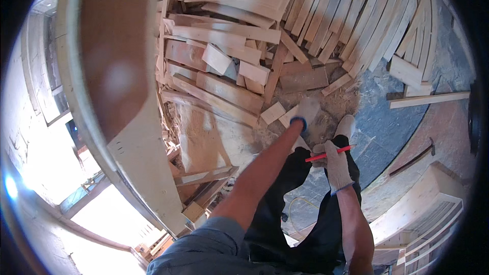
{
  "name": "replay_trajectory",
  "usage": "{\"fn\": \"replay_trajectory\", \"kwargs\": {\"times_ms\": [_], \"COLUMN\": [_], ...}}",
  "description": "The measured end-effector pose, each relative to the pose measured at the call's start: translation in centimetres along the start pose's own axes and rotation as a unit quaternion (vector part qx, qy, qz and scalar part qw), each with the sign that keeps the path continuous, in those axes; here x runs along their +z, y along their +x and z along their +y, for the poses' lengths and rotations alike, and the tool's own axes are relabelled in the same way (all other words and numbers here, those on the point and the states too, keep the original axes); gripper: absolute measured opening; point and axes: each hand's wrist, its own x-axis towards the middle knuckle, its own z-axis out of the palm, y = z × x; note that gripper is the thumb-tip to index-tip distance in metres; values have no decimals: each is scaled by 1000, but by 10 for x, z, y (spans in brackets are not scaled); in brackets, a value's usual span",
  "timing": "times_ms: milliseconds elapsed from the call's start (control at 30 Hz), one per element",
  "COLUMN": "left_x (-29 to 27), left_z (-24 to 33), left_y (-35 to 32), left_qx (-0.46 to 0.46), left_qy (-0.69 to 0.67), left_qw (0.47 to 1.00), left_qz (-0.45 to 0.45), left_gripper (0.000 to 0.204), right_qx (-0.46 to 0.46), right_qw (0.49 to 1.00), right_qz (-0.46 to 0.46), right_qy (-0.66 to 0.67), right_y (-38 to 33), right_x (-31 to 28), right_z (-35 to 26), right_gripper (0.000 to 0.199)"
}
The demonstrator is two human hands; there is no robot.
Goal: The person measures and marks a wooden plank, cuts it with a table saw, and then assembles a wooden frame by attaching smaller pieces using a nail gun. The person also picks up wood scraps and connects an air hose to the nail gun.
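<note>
In a pale knit work glove with a blue cuff, my left hand (308, 108) reaches out low over the dusty floor. Motion smears its fingers, so whether they hold anything is unclear. Right beside it lie small light wood blocks (273, 113). My right hand (333, 162), gloved the same way, is closed around a red pencil (344, 148) in front of my knees. Both ends of the pencil stick out past the glove.
Stacked boards (224, 33) and long wood strips (351, 12) fill the far side. A large panel (147, 173) rises at the left. To the right are a hammer-like tool (412, 160), a single batten (430, 100) and a wooden box-like piece (420, 203). Sawdust covers the ground.
</note>
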Motion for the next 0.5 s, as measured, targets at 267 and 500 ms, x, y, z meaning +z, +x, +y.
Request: {"fn": "replay_trajectory", "kwargs": {"times_ms": [267, 500], "left_x": [36, 3], "left_z": [45, 56], "left_y": [-212, -326], "left_qx": [-101, -43], "left_qy": [-600, -654], "left_qw": [793, 753], "left_qz": [-33, 58], "left_gripper": [30, 29], "right_qx": [-52, -167], "right_qw": [897, 752], "right_qz": [48, -13], "right_qy": [-437, -638], "right_y": [-10, -97], "right_x": [-4, 50], "right_z": [48, 49], "right_gripper": [35, 36]}}
